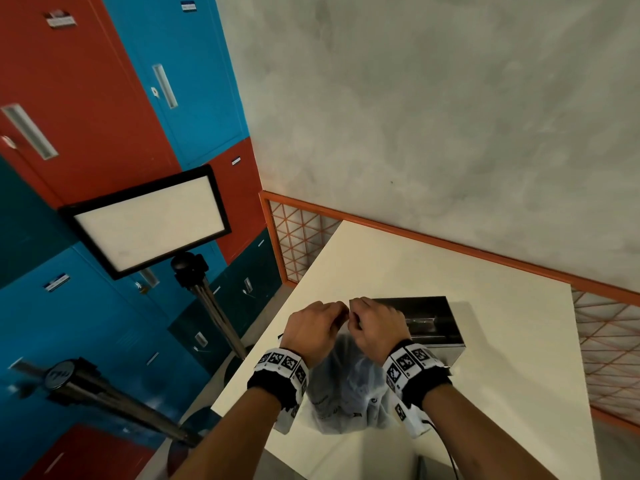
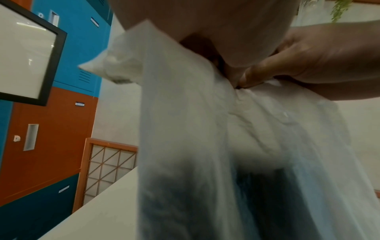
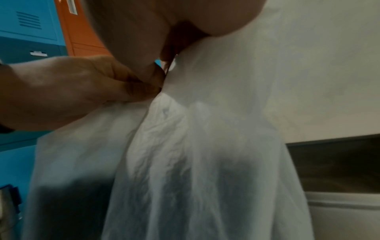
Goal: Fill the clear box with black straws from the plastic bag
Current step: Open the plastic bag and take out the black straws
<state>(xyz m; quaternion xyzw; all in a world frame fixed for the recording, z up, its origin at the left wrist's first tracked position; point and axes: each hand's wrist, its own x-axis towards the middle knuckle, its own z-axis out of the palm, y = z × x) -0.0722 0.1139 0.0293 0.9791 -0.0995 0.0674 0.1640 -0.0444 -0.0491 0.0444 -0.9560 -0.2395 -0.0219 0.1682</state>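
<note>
— Thin, milky plastic, that bag [image 1: 346, 386]. It hangs limp from the top and creases everywhere, so I'd guess it weighs next to nothing beyond what's inside.

— And inside?

— A dark mass low down, showing through the film in both wrist views. Black straws [image 2: 273, 203], I'd judge, though no single straw can be made out (too blurred). Light, stiff and slippery as a bundle, likely to slide out in a rush if the bag tips.

— Where's it held?

— At the very top. The left hand [image 1: 313, 329] and the right hand [image 1: 379, 323] sit knuckle to knuckle, each grip pinched on the gathered mouth of the bag, fingers curled in tight. Looks to me like they're working the opening apart.

— Sensible place to hold?

— For opening, yes. For pouring I'd want one hand lower, round the straws themselves, since the film alone would stretch or slip.

— And the box?

— The box [image 1: 433, 323] stands on the pale surface [image 1: 502, 393] just behind the right hand, beside the bag. Its walls read dark and shiny from above; whether anything is in it yet, I can't tell. The bag's bottom is over the near part of the surface, between the wrists.
</note>
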